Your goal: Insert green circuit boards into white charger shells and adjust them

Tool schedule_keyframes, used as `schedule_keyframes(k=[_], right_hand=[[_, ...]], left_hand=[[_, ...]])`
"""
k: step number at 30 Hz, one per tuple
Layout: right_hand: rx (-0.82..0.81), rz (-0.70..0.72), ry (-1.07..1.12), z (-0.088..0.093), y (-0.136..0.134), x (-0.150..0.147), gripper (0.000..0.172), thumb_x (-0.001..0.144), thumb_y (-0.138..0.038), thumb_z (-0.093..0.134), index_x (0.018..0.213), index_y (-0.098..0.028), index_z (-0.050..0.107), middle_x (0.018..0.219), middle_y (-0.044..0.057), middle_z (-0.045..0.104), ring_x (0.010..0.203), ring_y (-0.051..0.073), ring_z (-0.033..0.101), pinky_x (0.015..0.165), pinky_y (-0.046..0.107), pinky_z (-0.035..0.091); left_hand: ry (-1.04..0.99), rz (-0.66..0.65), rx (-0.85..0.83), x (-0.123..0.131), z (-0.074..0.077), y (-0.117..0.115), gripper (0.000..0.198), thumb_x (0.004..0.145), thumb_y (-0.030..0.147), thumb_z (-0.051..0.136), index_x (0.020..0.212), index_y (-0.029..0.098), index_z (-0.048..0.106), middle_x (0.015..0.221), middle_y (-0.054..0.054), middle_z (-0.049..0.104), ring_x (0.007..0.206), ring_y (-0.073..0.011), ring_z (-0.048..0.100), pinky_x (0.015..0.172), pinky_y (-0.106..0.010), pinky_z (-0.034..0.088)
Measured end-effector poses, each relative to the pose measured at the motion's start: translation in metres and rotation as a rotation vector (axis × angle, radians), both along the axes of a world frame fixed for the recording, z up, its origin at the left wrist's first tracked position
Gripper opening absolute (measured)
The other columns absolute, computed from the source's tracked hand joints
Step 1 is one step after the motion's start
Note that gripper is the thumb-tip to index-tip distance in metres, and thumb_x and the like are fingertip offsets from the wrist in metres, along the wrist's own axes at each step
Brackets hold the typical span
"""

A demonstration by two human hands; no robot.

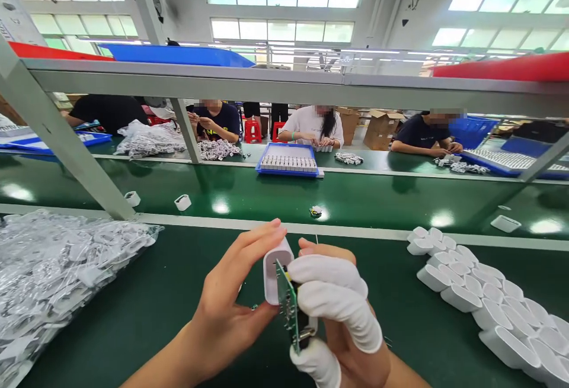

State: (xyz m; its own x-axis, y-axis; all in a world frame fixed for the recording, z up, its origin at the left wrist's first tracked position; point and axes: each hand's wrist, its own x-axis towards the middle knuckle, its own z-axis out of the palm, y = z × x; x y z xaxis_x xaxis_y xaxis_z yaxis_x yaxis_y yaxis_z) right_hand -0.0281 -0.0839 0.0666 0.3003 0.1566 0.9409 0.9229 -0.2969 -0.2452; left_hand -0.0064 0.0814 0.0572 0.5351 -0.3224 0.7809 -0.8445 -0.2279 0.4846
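Observation:
My left hand (pixel 237 287) is closed round a white plastic housing (pixel 271 275), its open end tilted toward my right hand. Between the white-covered fingers of my right hand (pixel 338 305) is a green circuit board (pixel 288 305), with solder points on its left face and dark and metal parts on the other. One edge of the board is right at the mouth of the housing; whether it touches the rim I cannot tell. White finger covers hide part of the board's far side.
Rows of white housings (pixel 489 299) stand at the right. Clear bags of white parts (pixel 66 275) lie at the left. Beyond, a green belt (pixel 249 198) carries a few loose pieces. A metal frame (pixel 284 86) crosses above; people (pixel 315 127) sit behind a blue tray (pixel 287 160).

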Motion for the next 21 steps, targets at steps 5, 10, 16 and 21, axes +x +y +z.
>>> schedule_keyframes(k=[5, 10, 16, 21], right_hand=[[-0.011, 0.053, -0.006, -0.0023, 0.001, 0.0031, 0.02, 0.098, -0.032, 0.054, 0.113, -0.019, 0.052, 0.105, 0.007, 0.061, 0.098, 0.02, 0.061, 0.1, 0.038, 0.051], [-0.037, 0.049, -0.031, -0.0055, 0.0011, 0.0059, 0.023, 0.092, -0.025, 0.06, 0.113, -0.017, 0.054, 0.11, 0.008, 0.06, 0.103, 0.021, 0.059, 0.102, 0.037, 0.048], [-0.035, 0.052, -0.016, -0.0069, 0.0036, 0.0068, 0.022, 0.095, -0.024, 0.055, 0.115, -0.016, 0.053, 0.113, 0.008, 0.059, 0.108, 0.02, 0.057, 0.109, 0.035, 0.042], [-0.056, 0.055, 0.004, -0.0069, 0.0024, 0.0081, 0.023, 0.094, -0.022, 0.054, 0.116, -0.016, 0.051, 0.115, 0.008, 0.058, 0.113, 0.019, 0.055, 0.111, 0.034, 0.038]], left_hand=[[-0.017, 0.015, 0.011, -0.004, 0.0008, 0.0003, 0.058, 0.085, 0.011, 0.066, 0.139, 0.024, 0.049, 0.133, -0.009, 0.058, 0.129, -0.0259, 0.055, 0.105, -0.035, 0.053], [-0.016, 0.021, 0.015, -0.0052, 0.0018, -0.0013, 0.057, 0.086, 0.008, 0.063, 0.139, 0.024, 0.049, 0.135, -0.008, 0.056, 0.128, -0.0229, 0.055, 0.107, -0.031, 0.052], [0.02, -0.01, 0.013, -0.0013, 0.0024, 0.0, 0.061, 0.082, 0.003, 0.062, 0.138, 0.024, 0.049, 0.134, -0.007, 0.057, 0.127, -0.0216, 0.055, 0.106, -0.03, 0.051], [0.023, -0.017, 0.004, -0.0003, 0.0023, -0.0014, 0.063, 0.079, 0.0, 0.062, 0.137, 0.023, 0.051, 0.132, -0.007, 0.059, 0.124, -0.021, 0.057, 0.104, -0.029, 0.052]])
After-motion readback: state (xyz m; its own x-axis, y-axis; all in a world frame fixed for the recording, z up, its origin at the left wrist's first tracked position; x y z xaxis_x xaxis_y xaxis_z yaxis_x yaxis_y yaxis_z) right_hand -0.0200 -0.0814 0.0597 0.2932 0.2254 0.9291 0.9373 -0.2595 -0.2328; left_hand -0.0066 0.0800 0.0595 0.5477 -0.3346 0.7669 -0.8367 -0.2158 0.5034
